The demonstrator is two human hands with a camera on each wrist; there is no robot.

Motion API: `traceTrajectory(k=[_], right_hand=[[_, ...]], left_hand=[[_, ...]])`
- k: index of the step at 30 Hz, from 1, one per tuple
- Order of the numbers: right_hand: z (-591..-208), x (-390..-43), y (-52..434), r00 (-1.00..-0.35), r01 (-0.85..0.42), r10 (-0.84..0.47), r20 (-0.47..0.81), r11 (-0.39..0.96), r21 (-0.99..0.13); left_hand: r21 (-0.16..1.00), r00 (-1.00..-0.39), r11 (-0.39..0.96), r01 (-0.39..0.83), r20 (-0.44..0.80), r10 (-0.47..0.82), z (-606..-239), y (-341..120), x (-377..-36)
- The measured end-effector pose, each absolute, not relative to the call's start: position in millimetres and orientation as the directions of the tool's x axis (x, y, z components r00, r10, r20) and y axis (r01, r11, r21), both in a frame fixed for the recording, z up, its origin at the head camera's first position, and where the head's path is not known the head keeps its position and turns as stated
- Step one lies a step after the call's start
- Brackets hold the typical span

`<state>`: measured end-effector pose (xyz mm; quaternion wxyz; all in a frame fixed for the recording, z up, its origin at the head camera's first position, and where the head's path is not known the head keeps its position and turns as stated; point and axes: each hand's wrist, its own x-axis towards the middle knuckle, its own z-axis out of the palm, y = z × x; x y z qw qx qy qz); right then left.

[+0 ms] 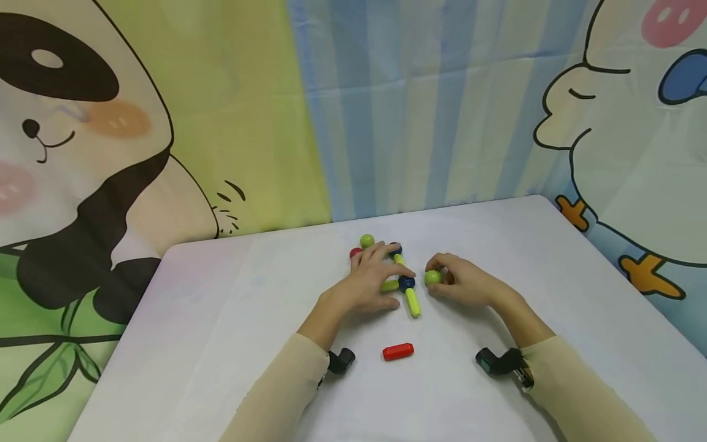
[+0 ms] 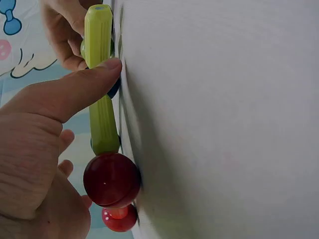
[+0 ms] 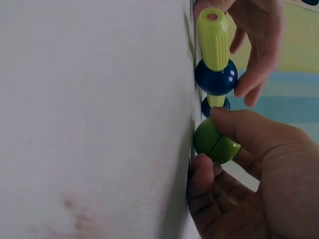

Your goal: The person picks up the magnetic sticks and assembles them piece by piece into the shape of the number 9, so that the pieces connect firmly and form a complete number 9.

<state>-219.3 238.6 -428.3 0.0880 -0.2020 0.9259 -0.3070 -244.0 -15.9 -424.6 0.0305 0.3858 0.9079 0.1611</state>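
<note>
My right hand (image 1: 466, 282) pinches a green ball (image 1: 433, 277) between thumb and fingers, just above or on the table; the right wrist view shows this green ball (image 3: 215, 142) closely. My left hand (image 1: 371, 279) lies spread over a joined set of yellow-green rods (image 1: 412, 302) and balls, its index fingertip at a dark blue ball (image 1: 406, 283). In the left wrist view its thumb crosses in front of a yellow-green rod (image 2: 103, 124), and a dark red ball (image 2: 111, 179) sits at the rod's end. The hand hides part of the joined pieces.
A loose red rod (image 1: 397, 352) lies on the white table (image 1: 221, 344) nearer the person. Beyond the left hand are a green ball (image 1: 367, 240), a red ball (image 1: 355, 252) and another dark blue ball (image 1: 395, 248). A printed curtain (image 1: 386, 110) hangs behind the table.
</note>
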Motion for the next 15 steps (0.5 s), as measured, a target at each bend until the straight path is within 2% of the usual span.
traceTrajectory(k=[15], right_hand=[[-416,-185,233,-0.89,-0.301,-0.448,-0.088,0.72,-0.625]], left_hand=[[0.255,-0.603,0.577,0.776,0.03,0.797,-421,-3,-239]])
